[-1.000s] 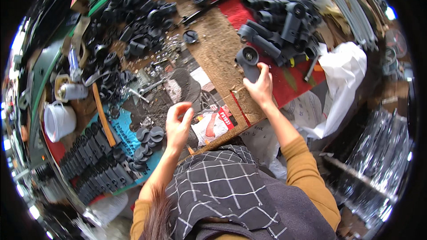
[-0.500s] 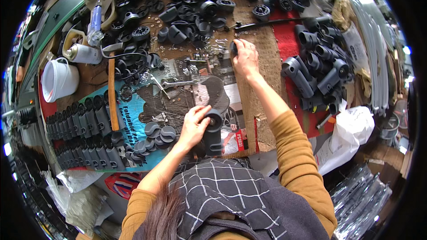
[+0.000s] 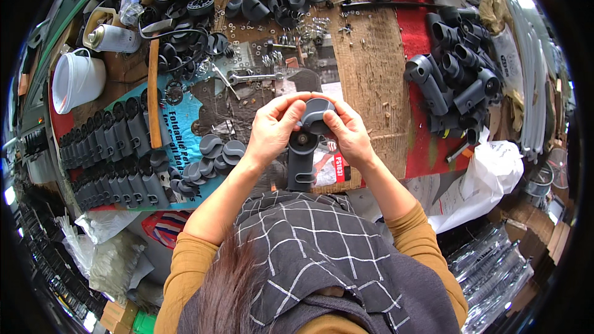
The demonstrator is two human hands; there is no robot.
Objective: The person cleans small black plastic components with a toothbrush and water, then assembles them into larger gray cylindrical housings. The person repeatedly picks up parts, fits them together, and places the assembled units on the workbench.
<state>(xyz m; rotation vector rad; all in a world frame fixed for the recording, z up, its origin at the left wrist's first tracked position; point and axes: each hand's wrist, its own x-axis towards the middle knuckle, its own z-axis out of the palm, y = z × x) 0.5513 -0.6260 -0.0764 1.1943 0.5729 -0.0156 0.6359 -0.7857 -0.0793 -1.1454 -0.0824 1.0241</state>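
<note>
Finished row (image 3: 105,161): dark parts lined up at left (apparently done).
Left hand (image 3: 272,131): fingers closed on the cap (image 3: 317,114).
Tube (image 3: 302,159): upright at centre, cap being seated on top.
Right hand (image 3: 348,133): pinching the cap.
Pile (image 3: 458,80): tubes remaining at right.

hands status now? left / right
Left hand: closed on the dark grey plastic part, at its left side.
Right hand: closed on the same part, fingers over its rounded cap.
</note>
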